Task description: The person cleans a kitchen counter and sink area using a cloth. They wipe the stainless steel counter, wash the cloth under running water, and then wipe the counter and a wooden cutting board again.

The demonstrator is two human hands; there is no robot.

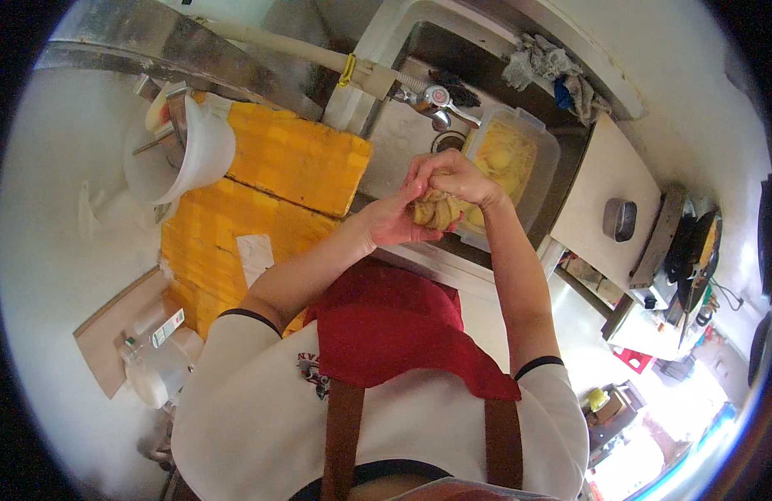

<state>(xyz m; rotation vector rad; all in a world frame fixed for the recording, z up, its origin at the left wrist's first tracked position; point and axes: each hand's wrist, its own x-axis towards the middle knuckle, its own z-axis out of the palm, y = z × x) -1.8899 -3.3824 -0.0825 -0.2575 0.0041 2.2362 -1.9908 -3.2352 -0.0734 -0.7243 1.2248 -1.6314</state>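
Observation:
Both hands meet over the near edge of the steel sink. In my left hand, palm turned up, lies a yellowish-brown clump of folded, soft food; its exact kind cannot be told. My right hand grips the clump's upper part, with the fingers bent over it. Just right of and partly behind the hands, a clear plastic tub stands in the sink. Yellowish liquid and pale yellow rounded pieces fill it. The tap is beyond the hands, near the drain.
Left of the sink are orange-yellow boards and a white plastic bucket holding utensils. Grey wet cloths lie on the sink's far right rim. A pale board with a small metal container is at the right.

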